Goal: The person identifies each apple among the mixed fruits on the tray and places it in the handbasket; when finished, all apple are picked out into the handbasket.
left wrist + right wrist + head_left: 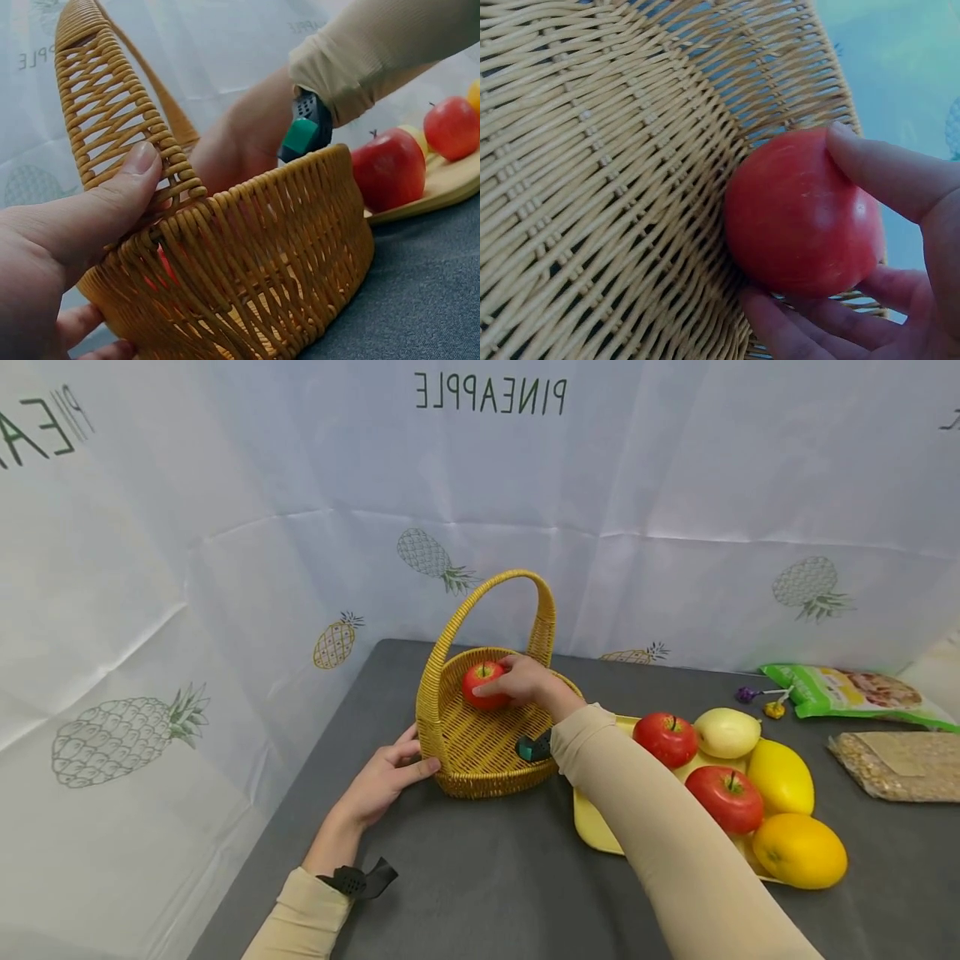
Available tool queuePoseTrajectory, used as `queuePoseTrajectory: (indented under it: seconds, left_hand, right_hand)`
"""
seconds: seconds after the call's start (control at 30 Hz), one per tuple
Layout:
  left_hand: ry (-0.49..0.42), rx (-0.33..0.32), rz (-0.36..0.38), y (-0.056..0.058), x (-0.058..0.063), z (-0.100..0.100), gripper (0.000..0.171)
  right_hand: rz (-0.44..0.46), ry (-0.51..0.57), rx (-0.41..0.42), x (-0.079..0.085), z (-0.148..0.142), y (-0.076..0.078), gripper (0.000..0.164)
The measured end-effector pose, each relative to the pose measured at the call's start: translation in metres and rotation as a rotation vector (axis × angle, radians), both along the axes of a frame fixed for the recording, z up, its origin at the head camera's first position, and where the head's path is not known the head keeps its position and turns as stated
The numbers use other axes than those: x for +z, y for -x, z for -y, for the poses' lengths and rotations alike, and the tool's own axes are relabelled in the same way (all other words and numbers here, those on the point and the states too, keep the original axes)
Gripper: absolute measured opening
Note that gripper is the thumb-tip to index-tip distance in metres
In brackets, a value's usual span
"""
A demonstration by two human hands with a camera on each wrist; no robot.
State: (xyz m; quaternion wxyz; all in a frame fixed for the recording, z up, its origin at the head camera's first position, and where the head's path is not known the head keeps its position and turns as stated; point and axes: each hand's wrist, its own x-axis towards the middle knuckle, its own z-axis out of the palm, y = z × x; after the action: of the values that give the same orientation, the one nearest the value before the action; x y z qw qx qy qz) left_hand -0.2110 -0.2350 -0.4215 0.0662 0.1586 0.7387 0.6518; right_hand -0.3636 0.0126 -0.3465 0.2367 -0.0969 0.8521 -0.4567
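Observation:
My right hand grips a red apple inside a yellow wicker basket, near its back wall. In the right wrist view the thumb lies on one side of the apple and the fingers curl round the other, with the woven floor right beside it. My left hand holds the basket's left rim at the foot of the tall handle. The left wrist view has the thumb pressed on the handle's base and fingertips against the outer wall.
Right of the basket, a yellow tray bears two red apples and several yellow fruits. Farther right lie two lollipops, a green packet and a clear bag of grains. A pineapple-print curtain hangs behind the table.

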Motion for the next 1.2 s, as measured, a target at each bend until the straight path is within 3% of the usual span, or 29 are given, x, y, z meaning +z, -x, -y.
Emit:
queuePoseTrajectory:
  seconds: [0.2, 0.4, 0.7, 0.93, 1.2]
  left_hand:
    - [0.001, -0.012, -0.001, 0.004, 0.002, 0.000, 0.038]
    - [0.006, -0.019, 0.014, 0.004, 0.000, -0.001, 0.040]
    - [-0.004, -0.031, 0.023, 0.006, -0.003, -0.008, 0.041]
    - [0.003, 0.012, 0.027, 0.000, -0.002, 0.000, 0.039]
    - [0.003, 0.002, 0.027, 0.000, -0.002, 0.002, 0.042]
  right_hand:
    - [-0.048, -0.074, -0.018, 0.000, 0.002, 0.000, 0.078]
    - [0.025, -0.015, -0.001, 0.006, -0.008, -0.006, 0.085]
    - [-0.040, -0.007, -0.038, 0.010, -0.032, -0.015, 0.084]
    - [-0.037, 0.056, 0.019, 0.019, -0.039, -0.028, 0.075]
    - [-0.014, 0.043, 0.063, 0.027, -0.052, -0.044, 0.074]
